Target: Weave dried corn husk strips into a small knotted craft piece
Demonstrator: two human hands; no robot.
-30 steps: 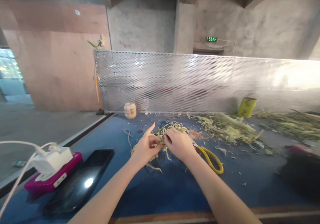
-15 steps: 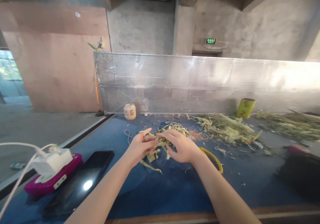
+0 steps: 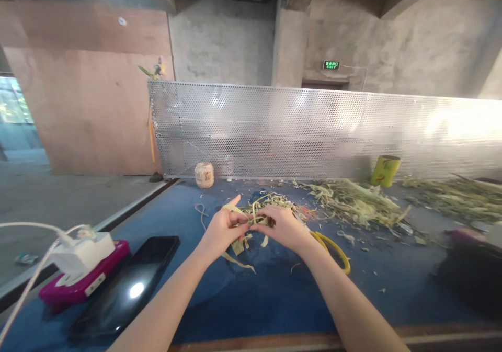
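My left hand point(image 3: 224, 230) pinches a pale green dried plant strip point(image 3: 254, 213) between thumb and fingers, its index finger pointing up. Close against it, my right hand point(image 3: 280, 227) grips the other side of the same strip, fingertips nearly meeting the left ones. Part of the strip is hidden by my fingers. Behind the hands lies a small heap of dried plant scraps point(image 3: 274, 200). A long loose strip point(image 3: 239, 262) hangs or lies below my left hand. The yellow ring point(image 3: 335, 251) rests beside my right wrist.
On the blue tabletop point(image 3: 235, 305) are a black phone point(image 3: 129, 284) and a magenta power strip point(image 3: 74, 289) at left. A pale jar point(image 3: 204, 175), a yellow-green can point(image 3: 386, 171) and a pile of dried leaves point(image 3: 356, 200) stand or lie further back, before a perforated metal panel point(image 3: 251, 132).
The right hand's fingers have closed in toward the left fingertips, and a strip now loops up between them. The left hand has shifted only slightly.
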